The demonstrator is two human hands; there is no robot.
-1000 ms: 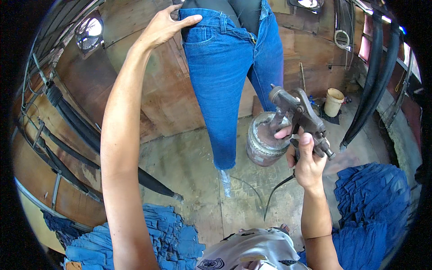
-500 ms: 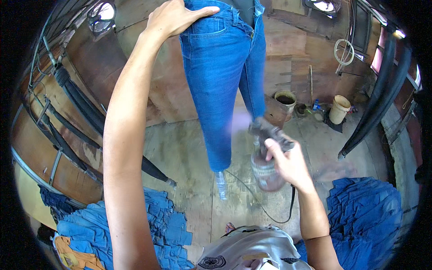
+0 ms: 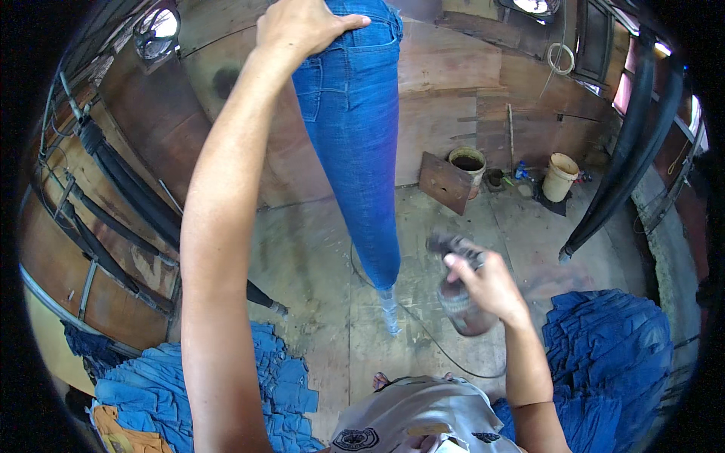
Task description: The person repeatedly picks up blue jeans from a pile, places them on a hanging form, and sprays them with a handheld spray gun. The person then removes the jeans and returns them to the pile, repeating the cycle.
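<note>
Blue jeans (image 3: pixel 351 143) hang upright on a form, one leg visible in side view. A clear-wrapped post (image 3: pixel 388 313) shows below the hem. At the waistband my left hand (image 3: pixel 298 29) grips the jeans, its thumb stretched over the edge and the other fingers partly hidden. A purple tint runs along the leg's right edge. My right hand (image 3: pixel 487 283) is closed round a spray gun (image 3: pixel 462 302) with a dark top and a cup of reddish-brown liquid. The gun is slightly blurred and stands apart from the leg, to its lower right.
Piles of blue jeans lie at left (image 3: pixel 283 385) and right (image 3: pixel 612 362). A thin hose (image 3: pixel 430 340) crosses the floor. Buckets (image 3: pixel 560 177) and a leaning brown board (image 3: pixel 444 183) stand by the far wall. Dark wrapped forms (image 3: pixel 132 177) hang at the left, others (image 3: pixel 630 166) at the right.
The jeans have turned, so the fly is out of sight and a side with a pocket faces me. The spray gun has moved down and right, away from the leg. The mist at its nozzle is gone.
</note>
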